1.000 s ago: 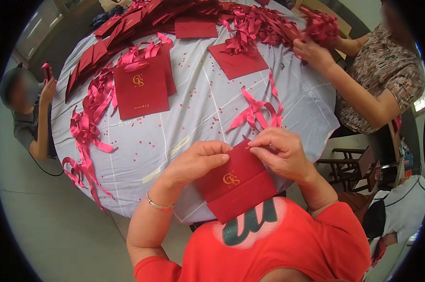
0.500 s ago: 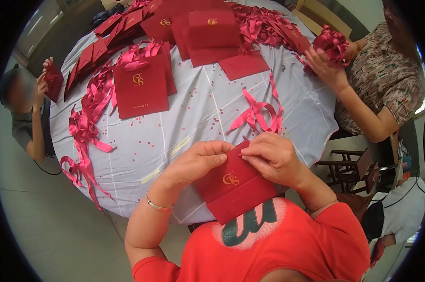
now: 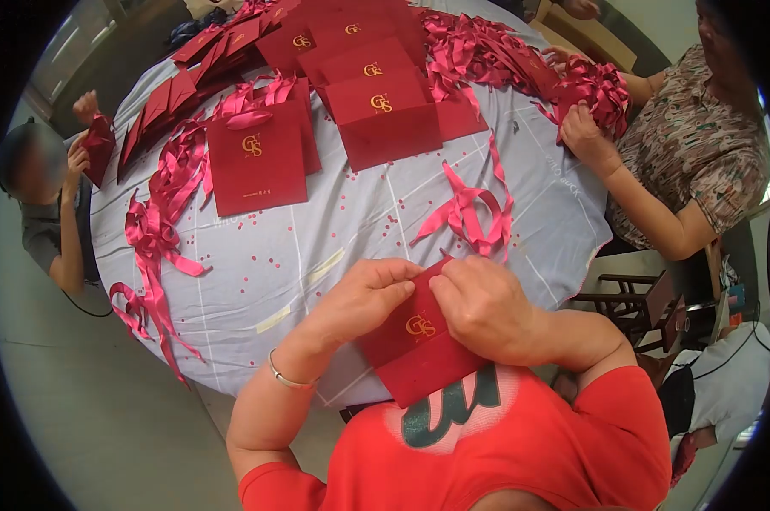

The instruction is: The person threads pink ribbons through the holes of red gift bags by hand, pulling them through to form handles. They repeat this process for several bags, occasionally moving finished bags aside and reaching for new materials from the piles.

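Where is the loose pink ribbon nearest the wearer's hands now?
In the head view, the loose pink ribbon lies on the tablecloth right of centre, just beyond the right hand and the red bag the left hand holds.

The round table (image 3: 563,221) is covered with a pale cloth (image 3: 231,324) having white lines. On it there are many red bags (image 3: 270,175), several pink ribbons (image 3: 157,234), two yellowish strips (image 3: 325,266) and scattered small red dots (image 3: 253,257).
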### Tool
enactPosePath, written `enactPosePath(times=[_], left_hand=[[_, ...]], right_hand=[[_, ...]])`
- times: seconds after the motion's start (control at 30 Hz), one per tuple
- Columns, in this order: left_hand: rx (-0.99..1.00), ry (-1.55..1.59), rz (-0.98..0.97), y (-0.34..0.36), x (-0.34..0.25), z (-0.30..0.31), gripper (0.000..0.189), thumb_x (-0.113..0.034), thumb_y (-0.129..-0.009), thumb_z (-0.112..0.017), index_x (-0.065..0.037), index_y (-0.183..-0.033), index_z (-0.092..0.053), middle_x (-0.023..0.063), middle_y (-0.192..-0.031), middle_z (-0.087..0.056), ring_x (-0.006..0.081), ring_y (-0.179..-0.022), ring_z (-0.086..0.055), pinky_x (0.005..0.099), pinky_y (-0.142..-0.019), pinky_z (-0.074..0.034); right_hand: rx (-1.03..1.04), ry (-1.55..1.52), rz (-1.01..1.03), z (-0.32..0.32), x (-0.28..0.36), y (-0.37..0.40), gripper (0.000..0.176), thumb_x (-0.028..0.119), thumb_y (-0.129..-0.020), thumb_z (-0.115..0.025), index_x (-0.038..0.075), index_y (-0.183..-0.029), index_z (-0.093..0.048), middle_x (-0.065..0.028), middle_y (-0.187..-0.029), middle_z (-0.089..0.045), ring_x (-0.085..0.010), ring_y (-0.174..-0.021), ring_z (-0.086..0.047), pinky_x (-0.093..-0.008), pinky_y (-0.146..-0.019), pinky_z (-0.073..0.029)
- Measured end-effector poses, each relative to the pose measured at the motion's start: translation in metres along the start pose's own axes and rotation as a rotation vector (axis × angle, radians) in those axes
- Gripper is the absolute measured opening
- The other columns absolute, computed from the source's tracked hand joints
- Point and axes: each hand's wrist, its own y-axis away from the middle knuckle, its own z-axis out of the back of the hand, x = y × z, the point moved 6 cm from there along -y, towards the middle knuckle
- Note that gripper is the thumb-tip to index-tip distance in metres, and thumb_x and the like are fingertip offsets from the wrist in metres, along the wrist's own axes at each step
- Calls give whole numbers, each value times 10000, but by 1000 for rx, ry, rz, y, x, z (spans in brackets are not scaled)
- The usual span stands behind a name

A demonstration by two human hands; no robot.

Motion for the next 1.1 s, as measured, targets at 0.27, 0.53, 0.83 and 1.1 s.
enactPosePath(times=[0.27, 0.53, 0.83, 1.1], left_hand=[[-16, -104, -145, 1, -3, 0, 284, -52, -923, -511, 53, -1167, -611, 138, -945, -696, 129, -891, -611, 290, -823, -491], [-231, -371, -255, 8, -15, -4, 158, -113, -853, -654, 27, -906, -604, 134, -698, -668, 207, -625, -649, 344, -566, -472], [-486, -701, -543, 25, -33, -22, 228, -141, -752, -757, -39, -812, -562, 128, -644, -654, 301, -563, -646, 365, -518, -487], [-547, -773, -559, 28, -36, -23, 268, -129, -736, -776, -53, -829, -536, 128, -686, -671, 304, -622, -678, 351, -544, -507]], right_hand=[[97, -619, -318, -15, -50, -17, 124, 111, -743, -754, 55, -768, -647, -92, -802, -613, -261, -730, -614, -330, -626, -493], [415, -1201, -361, -30, -76, -38, 126, 108, -861, -663, -16, -883, -650, -42, -842, -674, -106, -776, -631, -246, -629, -494], [1123, -909, -7, -50, -51, -73, 226, 140, -844, -676, 28, -1040, -679, -12, -782, -656, -88, -701, -567, -276, -617, -449], [1193, -1242, -318, -75, -56, -60, 240, 127, -782, -703, 67, -1014, -697, 42, -738, -597, -70, -655, -508, -248, -569, -381]])
